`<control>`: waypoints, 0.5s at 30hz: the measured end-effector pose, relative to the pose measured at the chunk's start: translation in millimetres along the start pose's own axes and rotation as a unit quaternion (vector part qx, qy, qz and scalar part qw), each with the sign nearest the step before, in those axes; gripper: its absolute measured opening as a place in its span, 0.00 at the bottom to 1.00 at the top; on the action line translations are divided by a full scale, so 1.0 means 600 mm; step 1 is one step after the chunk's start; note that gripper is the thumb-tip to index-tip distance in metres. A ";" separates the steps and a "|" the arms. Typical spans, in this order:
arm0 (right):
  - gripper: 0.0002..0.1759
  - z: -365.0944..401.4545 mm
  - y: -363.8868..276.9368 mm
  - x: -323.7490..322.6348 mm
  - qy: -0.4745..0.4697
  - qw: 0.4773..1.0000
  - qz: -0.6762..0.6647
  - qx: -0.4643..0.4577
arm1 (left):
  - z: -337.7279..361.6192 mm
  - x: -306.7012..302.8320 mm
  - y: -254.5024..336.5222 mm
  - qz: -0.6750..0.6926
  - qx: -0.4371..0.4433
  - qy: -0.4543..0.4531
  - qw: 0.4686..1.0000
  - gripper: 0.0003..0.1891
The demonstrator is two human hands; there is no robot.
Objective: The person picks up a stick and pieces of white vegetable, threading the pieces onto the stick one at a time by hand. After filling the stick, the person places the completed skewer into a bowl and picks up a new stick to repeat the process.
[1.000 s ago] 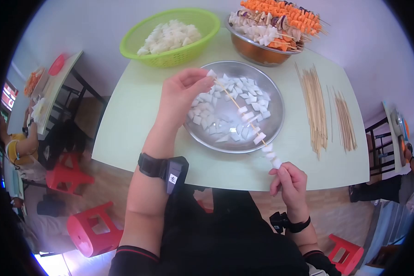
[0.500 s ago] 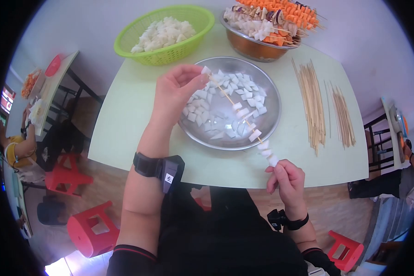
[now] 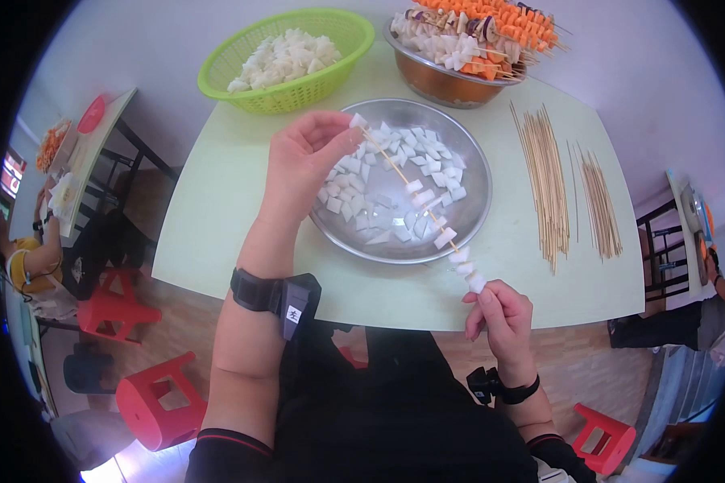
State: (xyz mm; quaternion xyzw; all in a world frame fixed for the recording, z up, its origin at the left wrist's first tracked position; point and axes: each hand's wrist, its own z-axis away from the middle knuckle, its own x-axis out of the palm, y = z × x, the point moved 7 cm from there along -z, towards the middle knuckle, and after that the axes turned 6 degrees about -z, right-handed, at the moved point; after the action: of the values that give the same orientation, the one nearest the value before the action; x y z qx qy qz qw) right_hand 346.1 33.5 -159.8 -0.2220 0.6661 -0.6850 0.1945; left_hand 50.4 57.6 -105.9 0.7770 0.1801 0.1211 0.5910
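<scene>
A bamboo skewer (image 3: pixel 395 170) slants across the round metal tray (image 3: pixel 479 209), with several white chunks (image 3: pixel 424 198) threaded along its lower half. My right hand (image 3: pixel 503 320) pinches its lower end, below the last chunk, near the table's front edge. At the upper end, my left hand (image 3: pixel 310 157) is closed, thumb and fingers pinching a single white chunk (image 3: pixel 358 121) at the skewer's tip. Beneath the skewer, loose white diced pieces (image 3: pixel 350 181) lie scattered over the tray, mostly along its left and far sides.
Behind the tray stand a green basket (image 3: pixel 209 76) of white pieces and a metal bowl (image 3: pixel 427 79) heaped with finished skewers. Bare bamboo skewers (image 3: pixel 548 193) lie in two bundles on the right. Red stools (image 3: pixel 157 402) stand on the floor; people sit at side tables.
Almost nothing differs. Both hands keep their grip on the skewer and the white chunk; the whole view has shifted very slightly.
</scene>
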 end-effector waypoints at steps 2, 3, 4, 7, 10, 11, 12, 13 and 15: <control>0.13 0.000 -0.001 -0.001 0.000 1.000 -0.001 0.001 | 0.001 0.000 0.002 0.003 0.008 0.009 1.000 0.12; 0.13 0.000 -0.001 0.000 0.000 1.000 -0.003 0.001 | 0.001 0.001 0.002 0.003 0.007 0.008 1.000 0.12; 0.13 0.001 -0.001 0.000 -0.001 1.000 -0.005 0.001 | 0.002 0.000 0.005 -0.029 0.021 0.018 0.999 0.12; 0.12 0.001 0.001 0.000 0.011 1.000 0.003 -0.002 | 0.007 0.002 0.020 -0.129 0.069 0.037 0.988 0.10; 0.11 0.000 -0.005 0.006 0.018 0.997 0.061 -0.047 | 0.008 0.001 0.025 -0.215 0.124 0.056 0.967 0.09; 0.11 -0.002 -0.004 0.004 0.018 0.997 0.061 -0.046 | 0.007 0.001 0.025 -0.234 0.145 0.066 0.959 0.08; 0.12 -0.002 -0.001 0.002 0.020 0.998 0.044 -0.028 | 0.007 0.001 0.024 -0.234 0.145 0.066 0.959 0.08; 0.12 -0.004 0.002 -0.002 0.022 0.999 0.026 -0.010 | 0.006 0.001 0.022 -0.219 0.136 0.063 0.964 0.08; 0.13 -0.013 0.009 -0.021 0.002 0.995 -0.103 0.016 | 0.006 0.000 0.020 -0.203 0.128 0.060 0.969 0.09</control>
State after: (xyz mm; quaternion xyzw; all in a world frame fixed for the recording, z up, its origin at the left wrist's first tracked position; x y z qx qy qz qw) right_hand 352.0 46.9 -165.6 -0.2849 0.6290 -0.7125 0.1251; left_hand 53.7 51.9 -95.3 0.7847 0.3832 0.0213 0.4868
